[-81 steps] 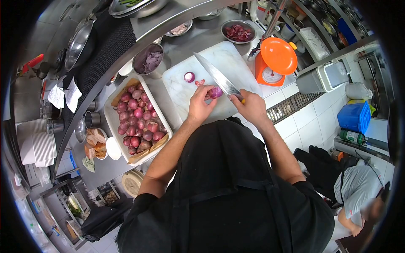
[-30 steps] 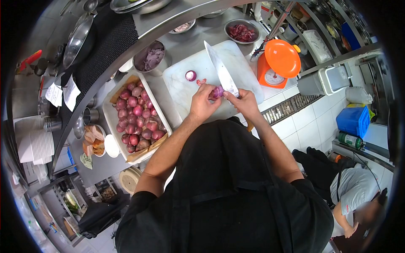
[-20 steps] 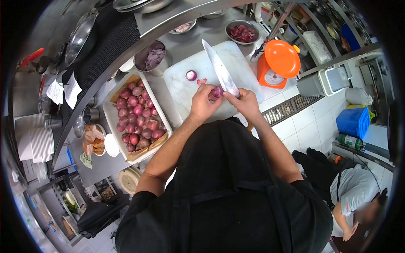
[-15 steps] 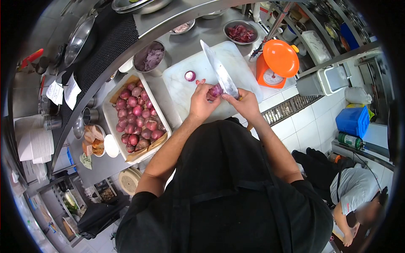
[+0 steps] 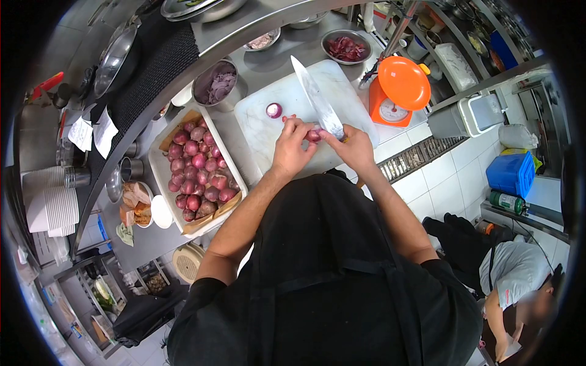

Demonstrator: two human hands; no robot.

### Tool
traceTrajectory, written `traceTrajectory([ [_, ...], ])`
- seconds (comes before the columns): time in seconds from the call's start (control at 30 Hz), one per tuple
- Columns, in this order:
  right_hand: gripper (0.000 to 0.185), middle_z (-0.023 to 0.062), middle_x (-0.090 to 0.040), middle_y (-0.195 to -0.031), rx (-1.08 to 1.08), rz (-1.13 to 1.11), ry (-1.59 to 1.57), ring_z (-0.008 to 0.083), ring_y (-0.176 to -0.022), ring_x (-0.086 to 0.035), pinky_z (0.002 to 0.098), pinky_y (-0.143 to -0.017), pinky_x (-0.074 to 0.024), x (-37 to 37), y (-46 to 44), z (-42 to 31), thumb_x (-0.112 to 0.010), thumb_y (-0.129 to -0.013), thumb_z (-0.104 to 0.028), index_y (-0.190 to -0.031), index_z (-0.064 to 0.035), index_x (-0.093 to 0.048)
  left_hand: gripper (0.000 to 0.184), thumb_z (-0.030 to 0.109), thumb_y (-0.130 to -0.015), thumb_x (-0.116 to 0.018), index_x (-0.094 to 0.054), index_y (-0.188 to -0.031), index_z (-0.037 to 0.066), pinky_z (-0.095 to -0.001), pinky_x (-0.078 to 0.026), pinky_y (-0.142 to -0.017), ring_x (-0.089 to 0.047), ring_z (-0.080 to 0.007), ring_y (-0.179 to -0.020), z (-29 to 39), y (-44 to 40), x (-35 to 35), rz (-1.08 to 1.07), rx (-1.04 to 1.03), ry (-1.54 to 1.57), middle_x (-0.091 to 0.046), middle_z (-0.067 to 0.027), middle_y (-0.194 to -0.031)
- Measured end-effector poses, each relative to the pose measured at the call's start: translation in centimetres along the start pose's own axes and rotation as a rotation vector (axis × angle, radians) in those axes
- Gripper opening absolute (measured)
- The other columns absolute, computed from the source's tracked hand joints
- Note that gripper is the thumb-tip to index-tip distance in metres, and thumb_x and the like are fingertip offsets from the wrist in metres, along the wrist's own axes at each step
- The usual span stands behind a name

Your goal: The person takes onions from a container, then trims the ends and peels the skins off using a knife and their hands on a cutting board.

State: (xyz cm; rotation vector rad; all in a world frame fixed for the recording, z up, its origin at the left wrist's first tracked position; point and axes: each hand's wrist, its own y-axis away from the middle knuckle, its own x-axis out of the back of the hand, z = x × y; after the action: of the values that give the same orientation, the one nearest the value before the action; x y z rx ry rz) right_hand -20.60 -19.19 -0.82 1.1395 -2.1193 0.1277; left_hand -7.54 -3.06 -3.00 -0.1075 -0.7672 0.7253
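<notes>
Over the near part of the white cutting board (image 5: 259,116), my left hand (image 5: 293,148) is closed around a red onion (image 5: 314,134). My right hand (image 5: 354,149) grips a large kitchen knife (image 5: 316,96) by its handle, mostly hidden in the fingers. The blade points away from me across the board. My right thumb reaches over to the onion, close to the blade's heel. A cut onion piece (image 5: 274,110) with a pale face lies on the board, and small reddish scraps (image 5: 288,117) sit beside my left fingers.
Left of the board is a tray (image 5: 160,177) of whole red onions (image 5: 198,160). Steel bowls hold purple slices (image 5: 221,88) and reddish peels (image 5: 347,48). An orange scale (image 5: 390,110) stands to the right. A co-worker (image 5: 519,271) bends at the lower right.
The onion has turned in my left hand and my fingers have shifted around it. The knife has moved slightly right. At the lower right, the co-worker's arms have moved.
</notes>
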Motion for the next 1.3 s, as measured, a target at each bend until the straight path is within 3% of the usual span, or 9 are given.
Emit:
traceTrajectory([
  [0.23,0.055,0.0124,-0.073,-0.071,-0.057,-0.049,-0.104,0.0265,-0.068,-0.073,0.0406,-0.066,-0.0544,-0.3,-0.2,0.5,-0.078,-0.089,-0.062,-0.096,-0.0076,-0.082,0.043,-0.001,-0.076,-0.079,-0.067,-0.116,0.007,-0.0507,-0.047,-0.12,-0.066,-0.0374,-0.108,0.3,0.1,0.2,0.007,-0.038,-0.06,-0.057,-0.0127,-0.108],
  [0.33,0.05,0.0116,-0.074,-0.072,-0.014,-0.069,-0.191,0.0222,-0.067,-0.072,0.0385,-0.065,-0.0539,-0.5,0.5,0.1,-0.08,-0.09,-0.057,-0.102,-0.0086,-0.083,0.037,-0.002,-0.078,-0.078,-0.068,-0.113,0.005,-0.0453,-0.05,-0.115,-0.06,-0.042,-0.135,0.3,0.3,0.0,-0.007,0.018,-0.103,-0.059,-0.0149,-0.11],
  [0.43,0.046,0.0104,-0.075,-0.074,0.005,-0.113,-0.244,0.0193,-0.067,-0.07,0.0363,-0.066,-0.0538,-0.8,0.8,0.2,-0.082,-0.09,-0.053,-0.107,-0.01,-0.083,0.033,0.0,-0.081,-0.078,-0.067,-0.111,0.004,-0.0446,-0.055,-0.109,-0.058,-0.042,-0.138,0.0,0.4,0.0,-0.04,0.014,-0.147,-0.059,-0.0169,-0.111],
  [0.53,0.048,0.0103,-0.075,-0.076,0.016,-0.122,-0.307,0.0189,-0.068,-0.07,0.0356,-0.067,-0.054,-1.3,0.8,0.8,-0.083,-0.089,-0.052,-0.109,-0.0085,-0.082,0.034,0.002,-0.076,-0.08,-0.065,-0.107,0.006,-0.052,-0.048,-0.117,-0.063,-0.0443,-0.121,0.0,0.5,-0.3,-0.01,0.046,-0.104,-0.06,-0.0144,-0.11],
  [0.73,0.054,0.0042,-0.068,-0.075,0.046,-0.039,-0.251,0.0108,-0.069,-0.059,0.0327,-0.063,-0.0483,0.2,1.4,0.6,-0.09,-0.084,-0.049,-0.101,-0.0001,-0.075,0.038,0.004,-0.076,-0.082,-0.066,-0.111,0.007,-0.0486,-0.05,-0.114,-0.065,-0.0375,-0.126,0.0,0.7,-0.3,0.087,0.059,-0.073,-0.065,-0.0124,-0.112],
  [0.97,0.06,0.0066,-0.063,-0.067,0.075,0.008,-0.074,0.0127,-0.065,-0.056,0.0348,-0.061,-0.0476,-0.4,0.9,1.5,-0.093,-0.079,-0.054,-0.089,0.0003,-0.07,0.045,0.004,-0.079,-0.083,-0.062,-0.12,0.003,-0.0396,-0.06,-0.091,-0.074,-0.03,-0.102,-0.2,0.8,-0.6,0.049,0.079,0.019,-0.07,-0.0129,-0.119],
  [1.03,0.065,0.0108,-0.072,-0.075,0.046,-0.03,-0.092,0.0236,-0.071,-0.069,0.038,-0.067,-0.0537,-0.1,1.1,0.7,-0.09,-0.077,-0.062,-0.098,-0.0027,-0.076,0.046,0.005,-0.08,-0.083,-0.061,-0.12,0.001,-0.0381,-0.061,-0.087,-0.074,-0.0296,-0.099,-0.4,0.9,-0.6,-0.019,0.151,0.117,-0.07,-0.0134,-0.118],
  [1.23,0.068,0.0133,-0.078,-0.081,0.031,-0.031,-0.118,0.0299,-0.077,-0.077,0.0396,-0.072,-0.0579,-1.0,0.9,0.6,-0.087,-0.077,-0.067,-0.105,-0.0059,-0.08,0.046,0.005,-0.079,-0.083,-0.061,-0.119,0.002,-0.0409,-0.061,-0.091,-0.073,-0.0302,-0.1,0.3,0.9,-0.2,-0.005,0.082,0.014,-0.069,-0.0136,-0.113],
  [1.3,0.067,0.0138,-0.078,-0.082,0.045,-0.012,-0.146,0.0301,-0.079,-0.077,0.0398,-0.072,-0.0584,-1.3,0.9,0.5,-0.087,-0.077,-0.067,-0.105,-0.0061,-0.08,0.041,0.004,-0.078,-0.084,-0.063,-0.114,0.002,-0.045,-0.052,-0.108,-0.069,-0.0352,-0.118,0.9,0.6,0.2,0.025,0.038,-0.024,-0.068,-0.0161,-0.109],
])
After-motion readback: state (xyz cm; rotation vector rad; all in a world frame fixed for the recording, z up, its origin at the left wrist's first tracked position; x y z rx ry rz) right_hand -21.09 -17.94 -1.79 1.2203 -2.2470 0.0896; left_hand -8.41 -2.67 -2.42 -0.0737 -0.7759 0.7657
